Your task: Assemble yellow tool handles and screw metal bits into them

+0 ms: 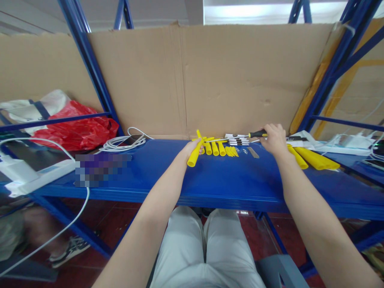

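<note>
My left hand [194,149] is closed around a yellow hollow tube-like part [193,157] with a crosspiece at its upper end. Its wide round mouth points down toward me. In my closed right hand [274,138] is the black-and-yellow handle of a screwdriver [257,133]. The thin metal shaft runs left to the yellow part, its tip at or near the crosspiece; exact contact is too small to tell. Just right of my left hand, several similar yellow tubes [215,149] lie in a row. Small flat yellow pieces [231,151] are beside them.
Black-and-white striped items [237,139] and a small metal strip [253,152] lie near the right hand. Larger yellow tubes [315,158] rest farther right. Cardboard [222,80] walls the back. At left are a coiled white cable [123,143], red bag [78,126] and power strip [45,176].
</note>
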`<state>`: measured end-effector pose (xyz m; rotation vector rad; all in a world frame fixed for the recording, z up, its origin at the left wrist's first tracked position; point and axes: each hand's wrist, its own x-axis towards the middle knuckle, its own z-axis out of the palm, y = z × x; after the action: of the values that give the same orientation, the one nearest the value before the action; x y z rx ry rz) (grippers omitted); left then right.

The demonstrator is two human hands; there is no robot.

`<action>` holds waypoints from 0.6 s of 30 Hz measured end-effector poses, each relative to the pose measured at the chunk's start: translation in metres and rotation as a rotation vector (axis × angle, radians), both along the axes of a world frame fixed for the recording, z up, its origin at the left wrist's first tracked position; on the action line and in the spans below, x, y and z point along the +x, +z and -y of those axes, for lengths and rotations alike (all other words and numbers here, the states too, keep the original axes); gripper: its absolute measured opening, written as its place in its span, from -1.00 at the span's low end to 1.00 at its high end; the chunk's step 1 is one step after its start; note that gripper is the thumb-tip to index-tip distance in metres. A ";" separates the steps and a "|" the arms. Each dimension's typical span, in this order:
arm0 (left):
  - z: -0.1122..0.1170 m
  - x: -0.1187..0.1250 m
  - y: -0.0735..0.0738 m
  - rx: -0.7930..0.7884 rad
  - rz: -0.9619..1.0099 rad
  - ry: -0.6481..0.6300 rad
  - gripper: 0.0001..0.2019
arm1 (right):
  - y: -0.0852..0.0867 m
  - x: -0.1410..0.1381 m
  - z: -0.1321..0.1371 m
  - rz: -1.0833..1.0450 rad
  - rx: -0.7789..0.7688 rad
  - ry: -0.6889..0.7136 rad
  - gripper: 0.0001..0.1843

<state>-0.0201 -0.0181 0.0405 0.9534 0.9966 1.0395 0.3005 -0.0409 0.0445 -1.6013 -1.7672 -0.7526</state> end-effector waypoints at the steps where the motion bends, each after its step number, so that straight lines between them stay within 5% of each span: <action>1: -0.001 0.000 0.000 -0.002 0.004 -0.007 -0.74 | 0.001 -0.001 0.001 0.000 0.009 0.000 -0.77; 18: -0.017 -0.011 -0.010 -0.017 0.091 -0.158 -0.70 | -0.002 -0.001 0.000 -0.095 0.039 -0.061 -0.67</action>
<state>-0.0310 -0.0010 0.0303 0.9468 0.8397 0.9320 0.2996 -0.0407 0.0421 -1.6436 -1.6335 -0.7223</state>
